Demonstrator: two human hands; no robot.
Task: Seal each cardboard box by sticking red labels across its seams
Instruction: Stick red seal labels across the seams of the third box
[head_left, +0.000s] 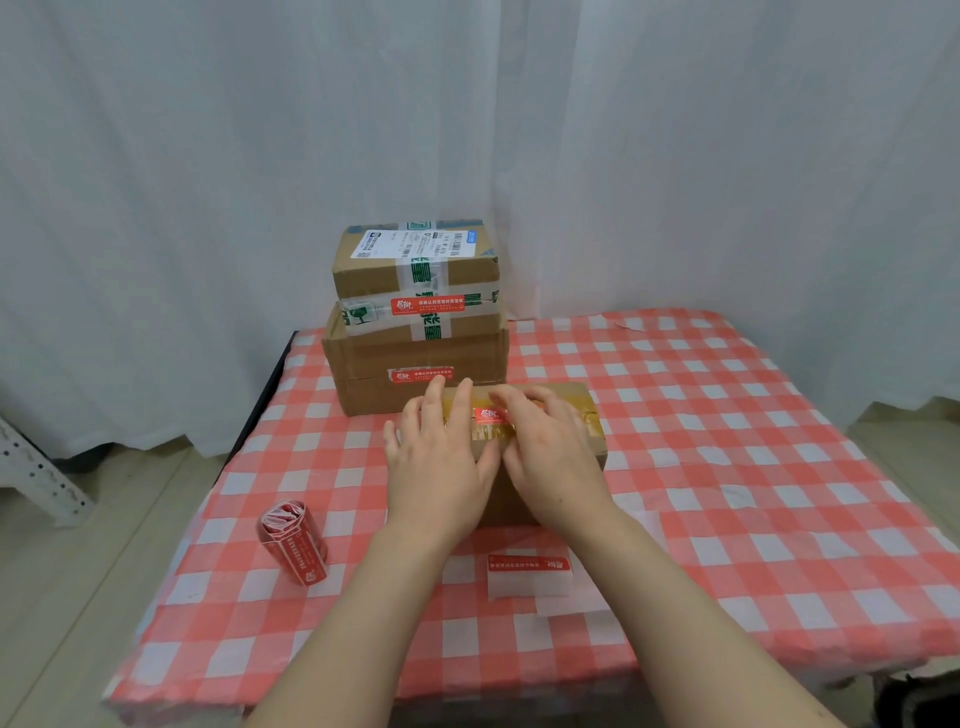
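At lower left the roll of red labels (292, 540) lies on the checked cloth. At centre the left hand (441, 457) rests flat, fingers spread, steadying the near box (584, 410). The red label (491, 414) crosses its taped seam. The right hand (550, 457), fingers extended, presses it. I'd rub outward from the middle, firmly, so both ends grip.

Near brown cardboard box (566, 395): matt, fibrous; I read glossy yellowish plastic tape (488, 434) along top. Red paper label (491, 414): smooth, slight sheen. Stacked cardboard boxes (415, 358): matt, with shiny green-printed tape (428, 275). Red-and-white checked tablecloth (727, 415): thin, creased, looks plastic to me. White curtain (208, 208): matt cloth. Roll of red labels (293, 545): glossy.
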